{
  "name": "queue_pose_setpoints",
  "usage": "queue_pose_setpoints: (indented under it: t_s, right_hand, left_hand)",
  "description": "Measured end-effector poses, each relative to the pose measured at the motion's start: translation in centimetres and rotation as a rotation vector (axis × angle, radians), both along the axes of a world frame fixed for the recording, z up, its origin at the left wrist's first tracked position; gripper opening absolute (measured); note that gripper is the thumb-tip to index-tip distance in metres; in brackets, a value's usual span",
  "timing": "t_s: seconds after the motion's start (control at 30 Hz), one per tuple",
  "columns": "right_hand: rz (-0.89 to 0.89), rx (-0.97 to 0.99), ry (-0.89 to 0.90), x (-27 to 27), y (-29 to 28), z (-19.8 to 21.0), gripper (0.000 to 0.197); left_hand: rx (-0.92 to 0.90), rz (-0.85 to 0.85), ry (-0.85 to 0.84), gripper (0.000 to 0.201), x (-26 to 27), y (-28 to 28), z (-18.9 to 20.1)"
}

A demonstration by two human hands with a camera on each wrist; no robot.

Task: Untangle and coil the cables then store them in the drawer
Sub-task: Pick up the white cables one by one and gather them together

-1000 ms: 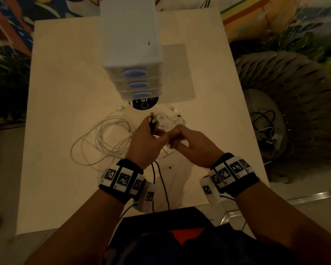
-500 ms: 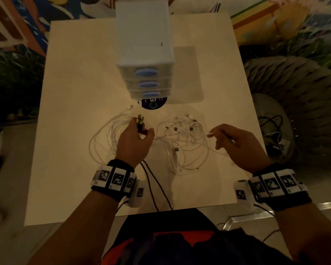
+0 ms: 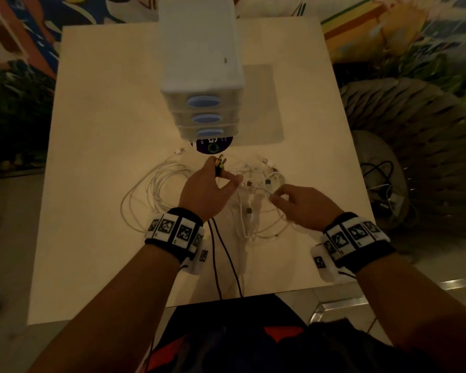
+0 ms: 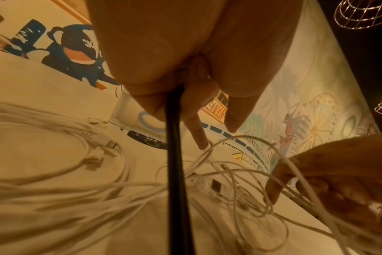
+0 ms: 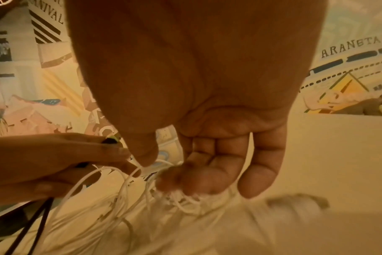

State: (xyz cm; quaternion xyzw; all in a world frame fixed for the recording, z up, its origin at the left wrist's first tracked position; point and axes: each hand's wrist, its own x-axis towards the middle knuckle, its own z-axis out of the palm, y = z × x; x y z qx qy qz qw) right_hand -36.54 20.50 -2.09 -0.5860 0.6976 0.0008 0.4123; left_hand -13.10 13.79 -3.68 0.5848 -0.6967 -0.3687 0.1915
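My left hand (image 3: 222, 175) grips a black cable (image 3: 228, 261) just below its yellow-green plug ends (image 3: 220, 163); both black strands trail back over the table's near edge. In the left wrist view the black cable (image 4: 175, 155) runs out from between my curled fingers. My right hand (image 3: 276, 196) pinches a strand of the tangled white cables (image 3: 250, 211), and in the right wrist view thumb and forefinger close on a white cable (image 5: 152, 166). A looser white coil (image 3: 156, 189) lies to the left. The white three-drawer unit (image 3: 202, 76) stands behind, all drawers closed.
The pale table (image 3: 97, 211) has bare surface on the left and near sides. A dark round sticker (image 3: 213, 146) sits under the drawer unit's front. Off the right edge is a wicker seat (image 3: 414, 162) holding other dark cables (image 3: 379, 181).
My right hand swung out to the right with a white strand, then came back in to the tangle beside my left hand. The left hand has kept hold of the black cable.
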Motion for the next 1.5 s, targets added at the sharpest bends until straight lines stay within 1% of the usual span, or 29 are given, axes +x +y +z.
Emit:
queue_pose_setpoints:
  t_s: [0.07, 0.17, 0.27, 0.3, 0.33, 0.4, 0.47, 0.5, 0.6, 0.63, 0.73, 0.83, 0.97, 1.03, 1.1, 1.17, 1.2, 1.27, 1.33, 1.43, 1.5]
  right_hand:
    - [0.043, -0.010, 0.037, 0.9, -1.4, 0.3, 0.045]
    - [0.079, -0.080, 0.080, 2.1, -2.8, 0.1, 0.042]
    - [-0.028, -0.249, 0.040, 3.2, -2.7, -0.3, 0.054]
    - [-0.063, -0.309, 0.023, 3.6, -2.5, -0.4, 0.055]
    - [-0.071, -0.351, 0.030, 3.9, -2.3, -0.7, 0.052]
    - [-0.006, -0.378, 0.120, 4.3, -2.1, -1.2, 0.039]
    - [0.061, -0.338, 0.207, 4.5, -2.4, -1.7, 0.025]
    - [0.081, -0.315, 0.238, 4.5, -2.6, -2.0, 0.022]
    - [0.125, -0.283, 0.305, 4.6, -3.2, -2.6, 0.020]
    - [0.127, -0.281, 0.307, 4.7, -3.4, -2.7, 0.019]
    - [0.070, -0.280, 0.222, 4.8, -3.9, -2.8, 0.016]
    - [0.033, -0.288, 0.149, 5.1, -4.4, -2.8, 0.017]
    - [0.019, -0.294, 0.074, 5.3, -4.9, -3.2, 0.018]
    - [0.024, -0.268, 0.066, 5.4, -5.1, -3.5, 0.019]
    - [0.006, -0.225, 0.042, 5.7, -5.4, -3.5, 0.027]
    - [-0.052, -0.203, -0.035, 6.1, -5.7, -3.1, 0.038]
    - [-0.093, -0.220, -0.082, 6.3, -5.9, -3.0, 0.038]
    - [-0.164, -0.261, -0.163, 6.7, -6.0, -2.7, 0.023]
    - [-0.153, -0.270, -0.231, 7.0, -6.2, -2.6, 0.015]
    - [-0.149, -0.204, -0.308, 7.2, -6.4, -2.3, 0.018]
    - [-0.149, -0.192, -0.329, 7.1, -6.3, -2.2, 0.018]
  left_hand:
    - [0.045, -0.012, -0.023, 0.039, -0.2, -0.6, -0.6]
    - [0.136, -0.028, -0.076, 0.039, -0.1, -1.4, -1.6]
    - [0.219, -0.044, -0.067, 0.041, 0.1, -2.1, -1.8]
    - [0.231, -0.049, -0.055, 0.044, 0.1, -2.3, -1.7]
    - [0.236, -0.054, -0.046, 0.047, 0.0, -2.4, -1.6]
    - [0.243, -0.069, -0.025, 0.055, -0.2, -2.5, -1.3]
    - [0.260, -0.080, -0.009, 0.064, -0.4, -2.3, -1.2]
    - [0.262, -0.086, -0.009, 0.066, -0.4, -2.3, -1.2]
    - [0.267, -0.101, -0.043, 0.059, -0.2, -2.4, -1.6]
    - [0.272, -0.114, -0.060, 0.060, -0.1, -2.5, -1.7]
    - [0.284, -0.145, -0.103, 0.064, 0.2, -2.8, -1.7]
    - [0.283, -0.146, -0.121, 0.061, 0.4, -3.1, -1.8]
    - [0.213, -0.173, -0.160, 0.042, 0.8, -2.9, -2.1]
    - [0.157, -0.187, -0.125, 0.034, 0.9, -2.7, -2.2]
    - [0.123, -0.176, -0.074, 0.030, 1.3, -2.6, -2.1]
    - [0.106, -0.167, -0.035, 0.031, 1.7, -2.5, -1.9]
    - [0.101, -0.168, -0.020, 0.031, 1.9, -2.5, -1.8]
    - [0.093, -0.176, -0.003, 0.033, 2.1, -2.4, -1.6]
    - [0.075, -0.181, -0.002, 0.035, 2.2, -2.2, -1.5]
    - [0.037, -0.167, 0.003, 0.033, 2.3, -2.0, -1.4]
    - [0.023, -0.168, 0.009, 0.031, 2.3, -1.8, -1.3]
